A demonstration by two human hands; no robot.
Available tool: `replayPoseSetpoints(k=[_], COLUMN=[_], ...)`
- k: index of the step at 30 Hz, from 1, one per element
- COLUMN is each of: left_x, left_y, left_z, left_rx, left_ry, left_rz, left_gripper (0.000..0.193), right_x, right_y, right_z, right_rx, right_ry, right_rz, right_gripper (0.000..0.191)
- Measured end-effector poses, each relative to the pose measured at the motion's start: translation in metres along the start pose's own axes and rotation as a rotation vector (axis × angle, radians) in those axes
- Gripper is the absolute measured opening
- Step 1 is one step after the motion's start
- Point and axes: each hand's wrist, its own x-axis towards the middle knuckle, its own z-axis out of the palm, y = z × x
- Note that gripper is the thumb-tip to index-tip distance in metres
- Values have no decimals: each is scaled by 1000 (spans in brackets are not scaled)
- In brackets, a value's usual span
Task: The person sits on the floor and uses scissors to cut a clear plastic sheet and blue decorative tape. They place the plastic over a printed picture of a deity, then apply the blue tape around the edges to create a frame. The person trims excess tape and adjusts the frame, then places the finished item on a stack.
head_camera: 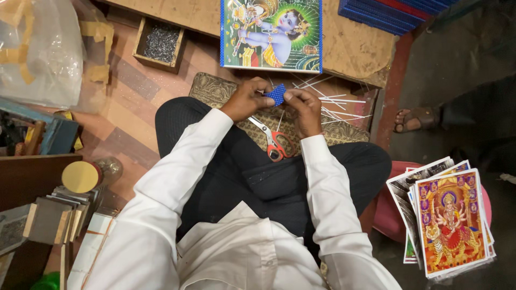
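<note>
My left hand (245,99) and my right hand (305,110) meet in front of me and pinch a small blue dotted piece (276,94) between their fingertips. Red-handled scissors (273,140) lie on the patterned cushion (215,88) just below my hands, blades pointing up-left. A framed colourful religious picture (271,35) with a blue border lies on the wooden board beyond my hands. Thin white strips (336,102) are scattered to the right of my right hand. I sit cross-legged in dark trousers and a white shirt.
A wooden box of small nails (160,43) sits at upper left beside a clear plastic bag (37,51). A stack of printed pictures (449,223) rests on a pink stool at right. Another person's sandalled foot (416,118) stands at right. Blue frame strips (387,13) lie at the top.
</note>
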Motion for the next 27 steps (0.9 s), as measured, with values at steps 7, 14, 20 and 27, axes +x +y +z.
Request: replayPoseSetpoints(k=[7, 14, 20, 27], left_x=[4, 25, 28, 43], left_y=[1, 16, 37, 8], left_z=[-1, -15, -130, -163], left_rx=[447, 704, 913, 1061], left_ry=[98, 48, 81, 316], left_rz=[-64, -54, -272, -388], left_gripper=[34, 38, 42, 52], right_x=[9, 43, 97, 123], right_y=[17, 37, 30, 39], right_z=[0, -14, -70, -73], right_rx=[0, -15, 15, 126], right_ry=[116, 388, 807, 728], right_rz=[71, 18, -223, -198], right_gripper=[10, 7, 14, 10])
